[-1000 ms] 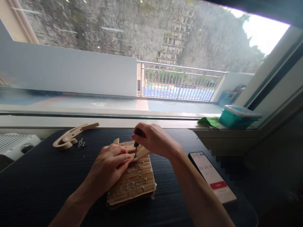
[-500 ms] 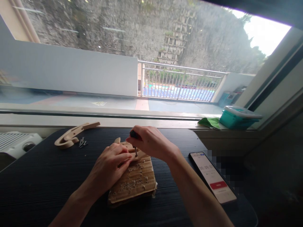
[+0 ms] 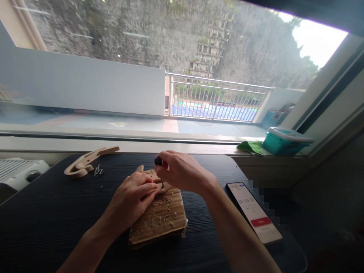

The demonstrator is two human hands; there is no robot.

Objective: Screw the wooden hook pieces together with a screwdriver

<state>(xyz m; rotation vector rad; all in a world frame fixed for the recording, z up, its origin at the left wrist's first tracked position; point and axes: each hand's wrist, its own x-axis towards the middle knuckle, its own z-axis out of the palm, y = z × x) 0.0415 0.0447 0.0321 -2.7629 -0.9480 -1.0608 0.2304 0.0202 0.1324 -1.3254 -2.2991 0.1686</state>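
Observation:
My right hand (image 3: pixel 180 168) is closed round the black handle of a screwdriver (image 3: pixel 158 162), its shaft pointing down. The tip meets a pale wooden piece (image 3: pixel 162 188) lying on a punctured corrugated cardboard block (image 3: pixel 166 223). With fingers bent, my left hand (image 3: pixel 136 191) grips the left part of that wooden piece and hides much of it. Far left on the table lies a curved wooden piece with holes (image 3: pixel 81 167), and beside it is a small heap of screws (image 3: pixel 98 171).
A phone (image 3: pixel 254 212) showing a timer lies right of my right forearm on the dark table (image 3: pixel 71 212). On the windowsill are a green cloth (image 3: pixel 250 147) and a teal lidded box (image 3: pixel 287 142). A white heater (image 3: pixel 21 172) stands at the left.
My right hand has turned slightly on the screwdriver handle, so more of the handle's end shows. My left hand stays in place on the wooden piece.

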